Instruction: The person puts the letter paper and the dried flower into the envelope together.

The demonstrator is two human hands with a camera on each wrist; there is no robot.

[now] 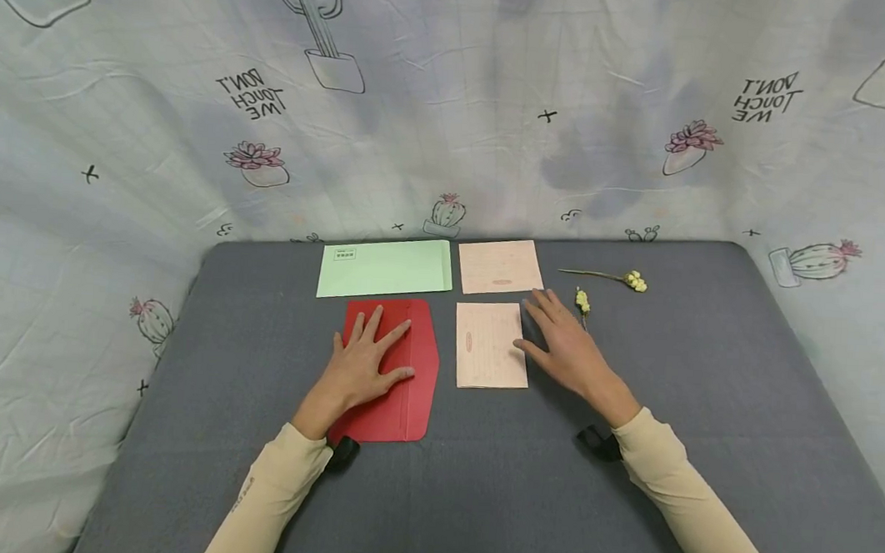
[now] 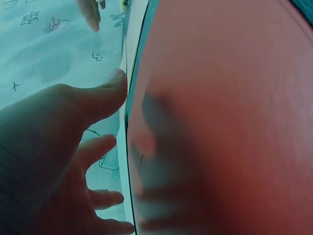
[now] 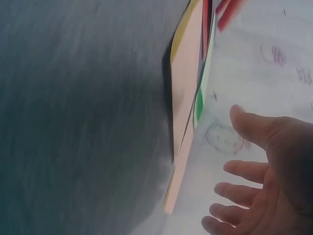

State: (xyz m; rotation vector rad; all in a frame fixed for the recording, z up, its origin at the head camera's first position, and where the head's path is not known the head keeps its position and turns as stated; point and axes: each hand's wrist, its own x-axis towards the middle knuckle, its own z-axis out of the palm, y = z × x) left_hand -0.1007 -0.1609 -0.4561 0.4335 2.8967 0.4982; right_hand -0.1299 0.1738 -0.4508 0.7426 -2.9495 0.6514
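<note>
A red envelope (image 1: 423,367) lies flat with its flap side up, a fold line running down near its right edge. Over it my left hand (image 1: 358,372) is spread, fingers straight; whether they touch the paper I cannot tell. My right hand (image 1: 574,354) hovers with loosely extended fingers at the right edge of a pale pink sheet or pad (image 1: 487,346). In the right wrist view a gap shows between that hand's fingertips and the pink paper (image 3: 186,83). Neither hand holds anything.
Behind lie a light green envelope (image 1: 386,267) and a second pink sheet or pad (image 1: 499,267). Two small dried yellow flower sprigs, one sprig (image 1: 635,281) farther back and one sprig (image 1: 582,302) beside my right hand, rest on the grey table (image 1: 708,366). A patterned curtain (image 1: 450,127) hangs behind.
</note>
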